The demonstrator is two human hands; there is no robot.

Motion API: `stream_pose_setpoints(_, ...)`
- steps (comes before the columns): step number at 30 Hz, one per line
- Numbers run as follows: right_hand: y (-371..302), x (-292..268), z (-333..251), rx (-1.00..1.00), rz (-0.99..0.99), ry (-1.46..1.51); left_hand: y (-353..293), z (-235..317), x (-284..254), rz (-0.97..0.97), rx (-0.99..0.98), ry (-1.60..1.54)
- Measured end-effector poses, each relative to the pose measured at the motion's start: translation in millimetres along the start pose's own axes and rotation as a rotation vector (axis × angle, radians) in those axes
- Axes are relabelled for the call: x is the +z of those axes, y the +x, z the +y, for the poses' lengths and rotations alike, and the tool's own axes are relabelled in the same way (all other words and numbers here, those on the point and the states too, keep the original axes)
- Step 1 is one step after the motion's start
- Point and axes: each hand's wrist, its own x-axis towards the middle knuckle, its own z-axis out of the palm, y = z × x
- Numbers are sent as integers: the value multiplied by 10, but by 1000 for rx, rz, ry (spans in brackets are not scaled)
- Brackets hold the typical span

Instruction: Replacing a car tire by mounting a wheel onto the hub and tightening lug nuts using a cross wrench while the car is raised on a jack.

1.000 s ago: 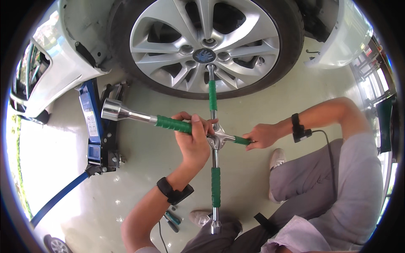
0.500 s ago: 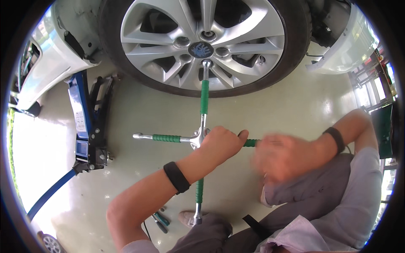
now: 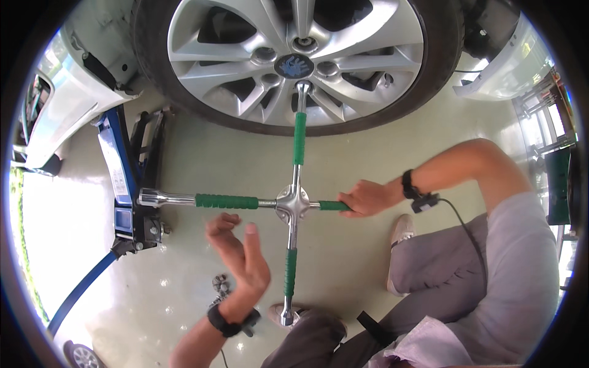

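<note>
A four-way lug wrench of bright metal with green grips reaches from the car wheel toward me. Its far socket sits at the lug hole just below the dark centre cap. My right hand is closed around the right arm's green grip. Below the left arm of the wrench, my left hand is raised with thumb and fingers apart, holding nothing. The near arm of the wrench points down toward my shoe.
A blue floor jack stands at the left, its handle slanting toward me. Several lug nuts lie on the floor beyond my left wrist. White body panels flank the wheel. My knees and a shoe are close on the near side.
My left hand has left the wrench's centre and moved left and nearer, opening. My right hand has settled on the right grip. The wrench has turned about its far arm.
</note>
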Motion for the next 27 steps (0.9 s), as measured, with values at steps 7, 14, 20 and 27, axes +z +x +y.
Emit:
stream_pose_setpoints(7, 809, 324, -19, 146, -39, 36, 98, -164, 267, -328, -142, -305)
stream_pose_setpoints(14, 290, -685, -901, -207, -468, -116, 302, -197, 544, -666, 526, 225)
stream_pose_setpoints(20, -262, -1470, -1626, -886, 436, -197, 363, 63, 690, -808, 717, 548)
stream_pose_setpoints(27, -314, -1502, -1730, 61, 160, -1002, 418, 92, 768, -955, 914, 892)
